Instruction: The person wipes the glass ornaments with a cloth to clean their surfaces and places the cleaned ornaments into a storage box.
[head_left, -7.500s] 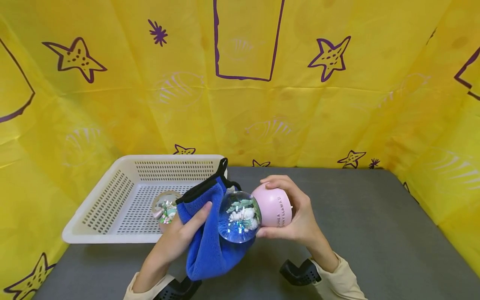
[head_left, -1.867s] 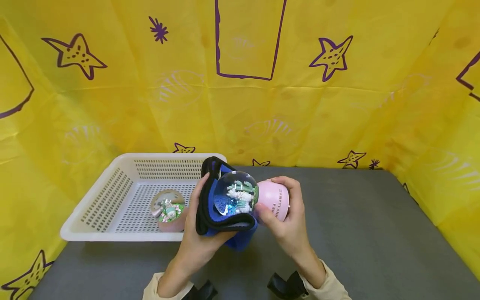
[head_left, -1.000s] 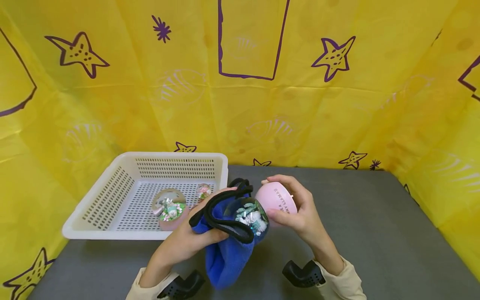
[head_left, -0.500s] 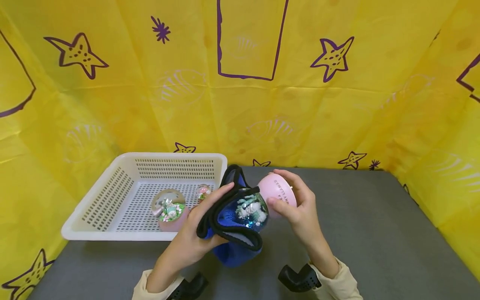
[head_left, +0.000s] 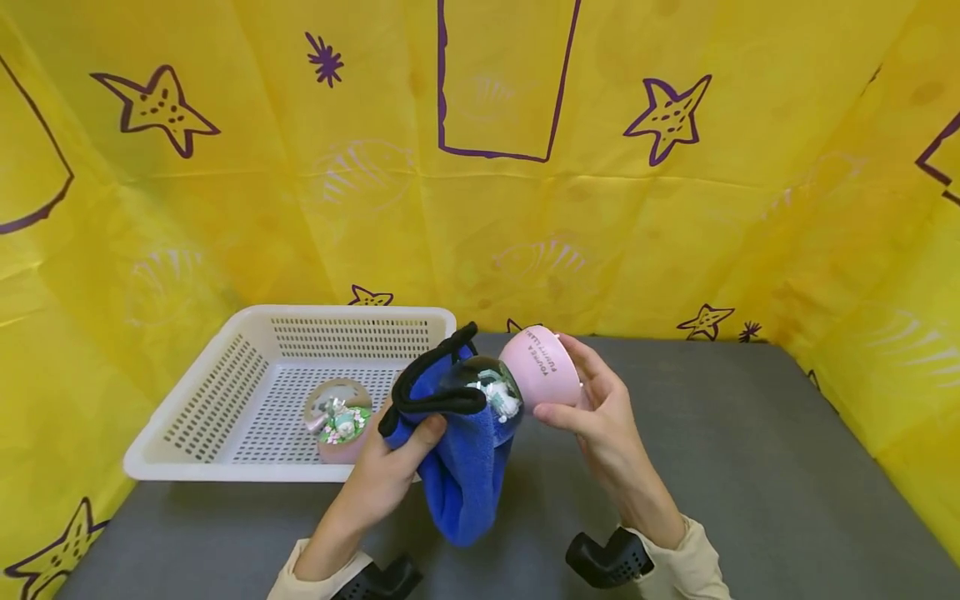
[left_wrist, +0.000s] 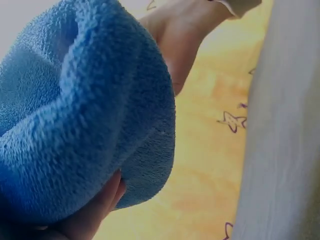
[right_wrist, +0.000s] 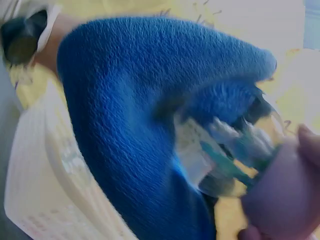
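Observation:
A snow globe (head_left: 542, 367) with a pink lettered base lies tilted sideways above the table, its clear ball toward the left. My right hand (head_left: 611, 417) grips the base from the right, thumb in front. A blue plush cloth (head_left: 465, 467) with black edging wraps the left and lower side of the ball. The cloth is held by my left hand (head_left: 386, 471), thumb on its front; the other fingers are mostly hidden. In the right wrist view white and green figures (right_wrist: 240, 145) show inside the ball, next to the cloth's folds.
A white perforated plastic basket (head_left: 225, 473) stands at the left on the dark grey table (head_left: 735, 467). Inside it a second snow globe (head_left: 341, 423) with a pink base sits near the front. A yellow patterned cloth backdrop (head_left: 525, 208) hangs behind and at the sides.
The right hand has turned the snow globe, so its base points more upward and its lettering faces differently. The left hand has shifted the cloth round the ball, hiding the basket's small globe.

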